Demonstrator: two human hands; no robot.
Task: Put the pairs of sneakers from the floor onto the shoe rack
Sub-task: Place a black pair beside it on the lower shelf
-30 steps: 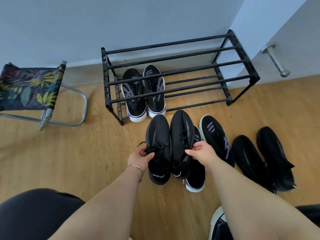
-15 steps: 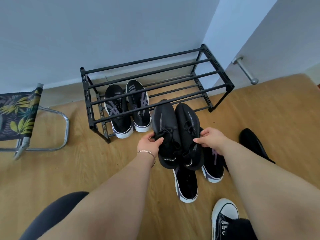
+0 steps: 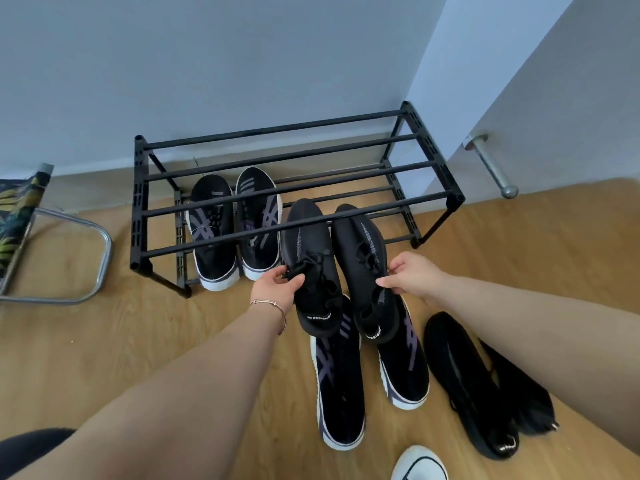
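A black two-tier shoe rack stands against the wall. A pair of black sneakers with purple stripes and white soles sits on its lower tier at the left. My left hand grips one all-black knit sneaker and my right hand grips its mate. Both toes poke under the rack's front top bar, right of the shelved pair. On the floor below lie a second purple-striped pair and a plain black pair.
A folding stool with a leaf-print seat and chrome legs stands at the left. A metal doorstop juts from the door at the right. The white toe of a canvas shoe shows at the bottom edge. The floor is light wood.
Both hands have carried the all-black pair forward from above the floor shoes, so the toes now reach into the rack's lower tier. The view has shifted with my head.
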